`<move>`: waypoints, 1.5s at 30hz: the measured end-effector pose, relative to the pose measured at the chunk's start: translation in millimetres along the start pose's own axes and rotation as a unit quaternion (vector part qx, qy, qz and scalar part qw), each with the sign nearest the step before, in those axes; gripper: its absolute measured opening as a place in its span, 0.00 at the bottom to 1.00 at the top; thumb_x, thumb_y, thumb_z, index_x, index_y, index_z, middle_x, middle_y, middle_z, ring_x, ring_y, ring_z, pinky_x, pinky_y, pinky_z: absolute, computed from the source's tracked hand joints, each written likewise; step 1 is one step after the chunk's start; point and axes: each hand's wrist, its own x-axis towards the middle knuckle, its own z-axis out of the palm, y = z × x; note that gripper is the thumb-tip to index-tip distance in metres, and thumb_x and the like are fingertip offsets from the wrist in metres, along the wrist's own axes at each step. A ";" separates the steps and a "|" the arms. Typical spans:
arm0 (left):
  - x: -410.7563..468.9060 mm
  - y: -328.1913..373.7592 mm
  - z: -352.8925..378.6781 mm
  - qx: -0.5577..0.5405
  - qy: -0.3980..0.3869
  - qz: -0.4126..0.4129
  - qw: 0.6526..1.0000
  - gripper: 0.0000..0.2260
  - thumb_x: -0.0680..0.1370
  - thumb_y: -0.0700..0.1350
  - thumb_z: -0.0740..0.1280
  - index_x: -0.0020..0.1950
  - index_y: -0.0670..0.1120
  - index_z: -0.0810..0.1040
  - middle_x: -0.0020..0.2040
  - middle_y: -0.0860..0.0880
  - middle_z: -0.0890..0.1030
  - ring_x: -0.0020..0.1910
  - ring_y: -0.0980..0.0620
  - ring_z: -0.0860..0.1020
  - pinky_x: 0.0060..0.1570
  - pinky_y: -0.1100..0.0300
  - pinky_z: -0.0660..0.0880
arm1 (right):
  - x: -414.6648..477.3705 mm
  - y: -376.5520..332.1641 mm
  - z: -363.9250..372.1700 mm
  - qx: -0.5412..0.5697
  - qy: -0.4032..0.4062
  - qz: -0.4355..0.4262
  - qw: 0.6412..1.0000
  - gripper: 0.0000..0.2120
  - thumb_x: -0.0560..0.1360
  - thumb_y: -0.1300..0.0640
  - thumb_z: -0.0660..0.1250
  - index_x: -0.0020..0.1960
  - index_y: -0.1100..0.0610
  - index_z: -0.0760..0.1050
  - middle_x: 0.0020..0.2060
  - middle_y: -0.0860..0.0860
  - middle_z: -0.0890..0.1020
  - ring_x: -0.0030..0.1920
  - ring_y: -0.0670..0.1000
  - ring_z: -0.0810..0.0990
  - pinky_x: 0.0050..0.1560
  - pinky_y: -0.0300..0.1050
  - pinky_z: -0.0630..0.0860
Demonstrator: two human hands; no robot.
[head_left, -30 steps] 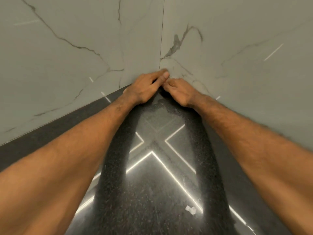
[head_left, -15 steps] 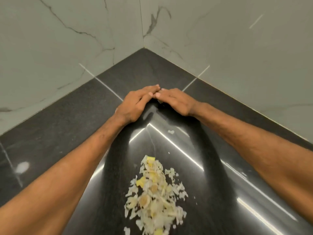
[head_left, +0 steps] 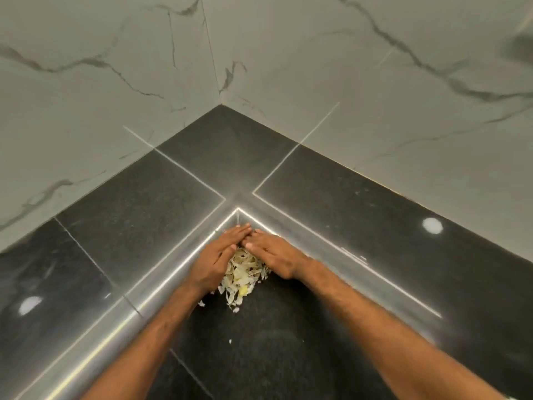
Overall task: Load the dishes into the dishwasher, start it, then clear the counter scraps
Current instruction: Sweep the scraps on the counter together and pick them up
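Observation:
A pile of pale yellow and white vegetable scraps (head_left: 242,276) lies on the dark polished counter (head_left: 161,203). My left hand (head_left: 218,258) and my right hand (head_left: 271,253) lie edge-down on either side of it. Their fingertips meet at the far end, so the hands form a wedge around the pile. The fingers of both hands are straight and pressed to the counter. A few loose bits (head_left: 230,308) trail at the near end of the pile, and one crumb (head_left: 230,341) lies closer to me.
The counter runs into a corner between two marble-veined walls (head_left: 115,82). Bright light strips reflect off the counter surface around the hands.
Both hands have slid back from the wall corner toward me along the counter, and now enclose the scrap pile, which lay in front of them half a second ago.

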 end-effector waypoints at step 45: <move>-100.7 30.8 55.2 -0.169 0.117 -0.067 0.976 0.23 0.83 0.54 0.54 0.77 0.48 0.66 0.75 0.53 0.68 0.75 0.57 0.64 0.75 0.47 0.61 | -107.5 -18.4 59.6 0.143 0.220 0.110 0.959 0.28 0.83 0.40 0.48 0.79 0.51 0.60 0.78 0.48 0.60 0.77 0.41 0.52 0.77 0.42 0.51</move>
